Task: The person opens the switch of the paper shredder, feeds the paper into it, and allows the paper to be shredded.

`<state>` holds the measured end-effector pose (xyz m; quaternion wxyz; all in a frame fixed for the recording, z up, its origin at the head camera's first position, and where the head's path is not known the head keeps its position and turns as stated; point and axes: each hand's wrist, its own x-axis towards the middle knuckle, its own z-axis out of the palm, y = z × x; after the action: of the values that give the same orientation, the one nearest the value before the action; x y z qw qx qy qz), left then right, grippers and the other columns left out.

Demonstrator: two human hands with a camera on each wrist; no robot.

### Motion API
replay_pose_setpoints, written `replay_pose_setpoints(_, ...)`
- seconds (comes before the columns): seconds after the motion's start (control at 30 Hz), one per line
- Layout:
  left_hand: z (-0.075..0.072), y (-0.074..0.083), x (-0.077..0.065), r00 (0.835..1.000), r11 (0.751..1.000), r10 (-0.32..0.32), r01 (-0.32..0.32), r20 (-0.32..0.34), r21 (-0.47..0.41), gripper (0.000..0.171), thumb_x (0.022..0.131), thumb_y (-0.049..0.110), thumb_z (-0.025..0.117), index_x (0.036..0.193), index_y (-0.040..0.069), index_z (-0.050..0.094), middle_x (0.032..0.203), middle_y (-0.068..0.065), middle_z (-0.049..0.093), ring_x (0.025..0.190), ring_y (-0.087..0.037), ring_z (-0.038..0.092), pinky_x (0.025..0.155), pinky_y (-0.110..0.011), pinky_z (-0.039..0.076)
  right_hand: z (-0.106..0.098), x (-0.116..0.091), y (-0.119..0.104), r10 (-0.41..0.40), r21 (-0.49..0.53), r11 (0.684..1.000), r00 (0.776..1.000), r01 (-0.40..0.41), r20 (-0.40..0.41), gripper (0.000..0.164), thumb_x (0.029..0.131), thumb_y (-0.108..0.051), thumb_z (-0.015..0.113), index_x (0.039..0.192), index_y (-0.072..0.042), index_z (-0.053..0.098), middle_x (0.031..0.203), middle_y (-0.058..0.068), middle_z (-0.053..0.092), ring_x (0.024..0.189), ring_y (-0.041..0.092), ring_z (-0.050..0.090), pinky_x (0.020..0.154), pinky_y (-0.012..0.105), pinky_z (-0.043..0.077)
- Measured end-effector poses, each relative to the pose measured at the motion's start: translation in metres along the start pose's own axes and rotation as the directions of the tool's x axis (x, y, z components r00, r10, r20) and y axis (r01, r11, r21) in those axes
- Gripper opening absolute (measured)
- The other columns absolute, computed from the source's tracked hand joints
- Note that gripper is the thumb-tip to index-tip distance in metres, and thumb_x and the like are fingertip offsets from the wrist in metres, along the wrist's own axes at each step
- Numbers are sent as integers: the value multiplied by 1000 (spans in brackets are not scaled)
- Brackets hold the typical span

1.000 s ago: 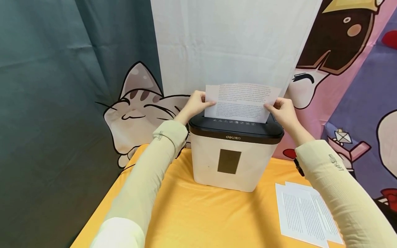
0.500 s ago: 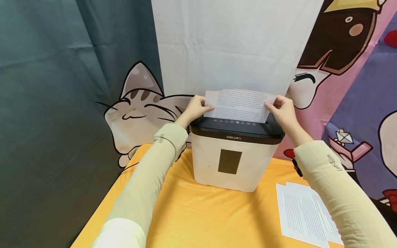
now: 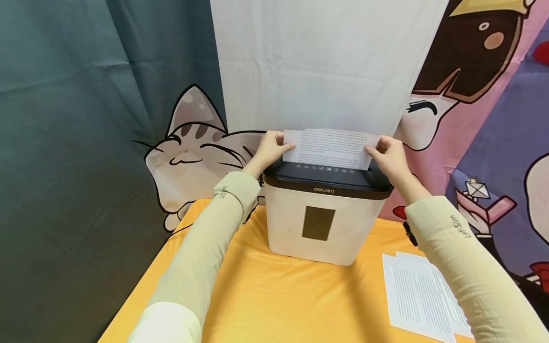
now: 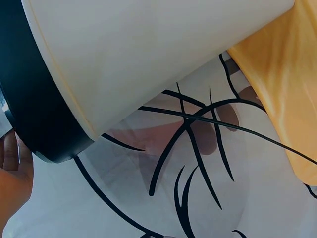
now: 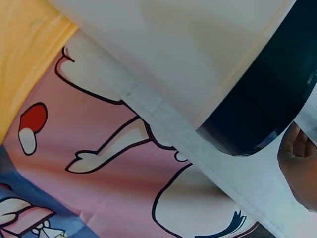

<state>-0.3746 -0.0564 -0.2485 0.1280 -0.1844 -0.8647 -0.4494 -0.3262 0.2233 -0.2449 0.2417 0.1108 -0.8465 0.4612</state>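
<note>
The fingers of your left hand pinch the left edge of the printed sheet, standing at the top of the Deli paper shredder; your right hand's pinch its right edge. Lower both sides evenly, fingertips clear. The yellow-covered worktop bears overlapping pages at right; teal, white and cartoon drapes hang behind.

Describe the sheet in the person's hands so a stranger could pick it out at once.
On the yellow cloth stands a white bin-shaped machine with a black top marked deli. Sticking up from that top is a printed white sheet, its sides pinched by the left hand and the right hand. Other printed sheets lie flat on the cloth; this one alone stands upright.
</note>
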Motion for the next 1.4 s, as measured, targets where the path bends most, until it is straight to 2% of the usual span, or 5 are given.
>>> replay_pose_setpoints(0.23, 0, -2, -3, 1000, 999, -2, 1, 6, 49, 24, 81, 19, 63, 96, 0, 65, 95, -14, 67, 82, -18, 61, 67, -23, 46, 1, 0, 6, 8, -22, 1000, 1000, -8, 19, 25, 84, -13, 59, 95, 9, 59, 68, -19, 54, 61, -3, 47, 57, 10, 39)
replay_pose_setpoints(0.47, 3, -6, -4, 999, 996, 53, -53, -4, 75, 23, 79, 18, 65, 70, -2, 60, 83, -13, 66, 65, -12, 50, 56, -17, 36, 3, -2, 12, -1, -61, 998, 999, 3, 32, 19, 82, -9, 60, 86, 9, 59, 66, -18, 54, 58, -5, 45, 54, 10, 38)
replay_pose_setpoints(0.63, 4, -8, -4, 999, 996, 53, -53, 4, 70, 17, 80, 20, 65, 85, 4, 68, 93, -9, 67, 71, -14, 54, 63, -20, 42, 3, -4, 12, -23, -56, 998, 999, 25, 41, 20, 82, -9, 60, 90, 9, 60, 65, -18, 53, 59, -4, 44, 54, 10, 38)
replay_pose_setpoints(0.87, 6, -9, -5, 997, 997, 76, -76, -2, 17, 15, 78, 25, 67, 76, 10, 69, 77, -3, 66, 66, -12, 53, 64, -22, 42, 6, -7, 16, -5, -93, 996, 997, 13, 82, 19, 83, -15, 60, 89, 4, 63, 67, -14, 53, 63, 3, 43, 56, 14, 36)
replay_pose_setpoints(1.4, 14, -6, -7, 998, 997, 62, -62, -5, 43, 12, 79, 17, 65, 82, 6, 68, 70, -9, 67, 62, -14, 59, 70, -22, 43, 12, -11, 17, 11, -89, 996, 993, -1, 118, 18, 83, -14, 60, 90, 2, 63, 71, -3, 60, 62, 2, 47, 59, 11, 39)
